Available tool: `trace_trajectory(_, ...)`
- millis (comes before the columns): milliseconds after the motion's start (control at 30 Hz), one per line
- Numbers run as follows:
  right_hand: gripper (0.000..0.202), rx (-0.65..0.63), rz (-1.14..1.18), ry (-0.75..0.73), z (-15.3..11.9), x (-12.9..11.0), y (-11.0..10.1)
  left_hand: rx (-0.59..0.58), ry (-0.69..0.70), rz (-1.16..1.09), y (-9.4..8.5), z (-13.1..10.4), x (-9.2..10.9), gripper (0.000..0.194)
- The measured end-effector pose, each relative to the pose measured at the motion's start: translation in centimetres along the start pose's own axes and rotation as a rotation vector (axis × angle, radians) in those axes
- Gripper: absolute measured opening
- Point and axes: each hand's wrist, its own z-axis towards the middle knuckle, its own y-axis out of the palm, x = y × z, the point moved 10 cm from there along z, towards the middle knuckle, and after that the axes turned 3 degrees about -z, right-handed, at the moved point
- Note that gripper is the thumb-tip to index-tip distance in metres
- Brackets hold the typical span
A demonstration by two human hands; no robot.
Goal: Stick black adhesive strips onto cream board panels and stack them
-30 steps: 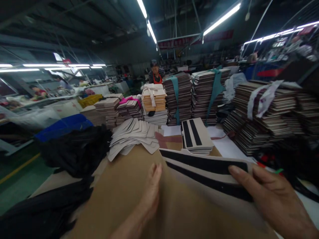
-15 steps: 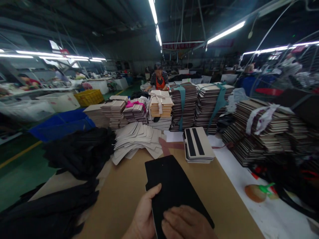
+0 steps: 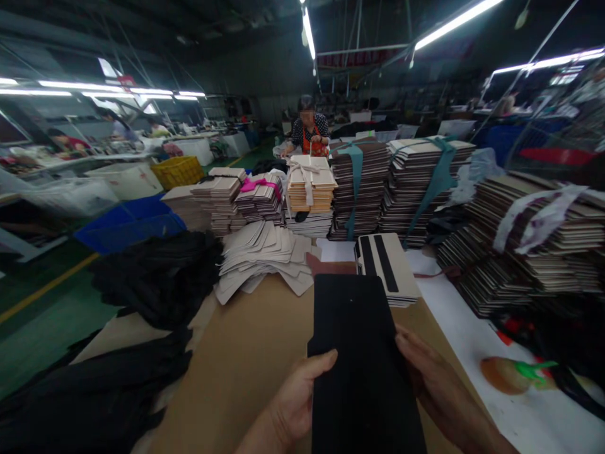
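Note:
A flat black panel with rounded corners and a small pale spot near its far end stands out over the brown work surface. My left hand grips its left edge, thumb on top and the other fingers hidden underneath. Along the right edge my right hand is closed against the panel, its lower fingers partly out of sight. Just beyond the panel's far end lies a short stack of beige pieces with two black strips. To the left of that, pale grey cut pieces are fanned out in a loose pile.
Black fabric is heaped at the left. Tied stacks of panels line the far side, and more stacks stand right. An orange-brown round object with green lies at the right. A co-worker is behind the stacks.
My right hand has moved from the panel's top face to its right edge. The panel has turned straighter and shifted right in view, with my left hand still on it.

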Motion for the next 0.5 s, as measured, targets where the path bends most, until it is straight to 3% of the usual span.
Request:
trace_trajectory(67,0.050,-0.018,0.096,0.008,0.9,0.5,-0.5,-0.022,0.002,0.041,0.8,1.8,-0.7,0.036)
trace_trajectory(167,0.050,0.056,0.140,0.013,1.9,0.7,-3.2,-0.012,0.006,0.095,1.9,4.8,-1.2,0.034)
trace_trajectory(267,0.046,0.115,0.156,0.008,3.1,-1.0,-6.1,0.011,0.016,0.140,3.9,8.0,-0.8,0.032)
trace_trajectory(400,0.047,0.163,0.167,-0.035,5.9,-4.8,-8.9,0.002,0.136,0.150,7.5,12.2,1.7,0.041)
trace_trajectory(500,0.047,0.187,0.130,-0.096,8.9,-7.4,-10.7,0.001,0.276,0.186,9.5,15.3,4.4,0.035)
